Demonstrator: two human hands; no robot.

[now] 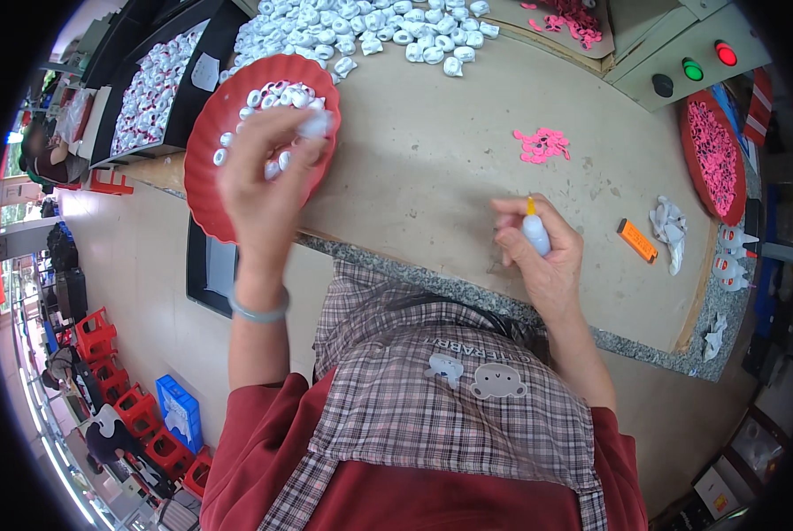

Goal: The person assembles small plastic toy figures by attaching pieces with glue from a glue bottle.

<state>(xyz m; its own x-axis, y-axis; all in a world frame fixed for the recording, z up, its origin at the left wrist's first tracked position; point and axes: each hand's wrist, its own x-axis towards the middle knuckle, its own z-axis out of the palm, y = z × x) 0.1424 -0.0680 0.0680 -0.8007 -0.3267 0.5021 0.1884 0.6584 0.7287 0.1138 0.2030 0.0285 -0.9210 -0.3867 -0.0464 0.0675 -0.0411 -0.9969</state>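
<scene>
Bottle (535, 237): small, white, yellow nozzle aimed toward the far side; gripped in the curled right hand (559, 267), above the near part of the tabletop (414, 186).
Left hand (268, 168): over the left red tray (204, 133), thumb and fingers drawn together on a white piece (315, 124) (blurred, exact hold unclear).
Tray contents: loose white pieces (254, 98), partly hidden by the left hand.
White heap (370, 26): spread along the far side, just beyond the tray.
Pink cluster (542, 145): loose on the tabletop, beyond the right hand.
Orange case (637, 241): lying right of the right hand, beside crumpled tissue (671, 232).
</scene>
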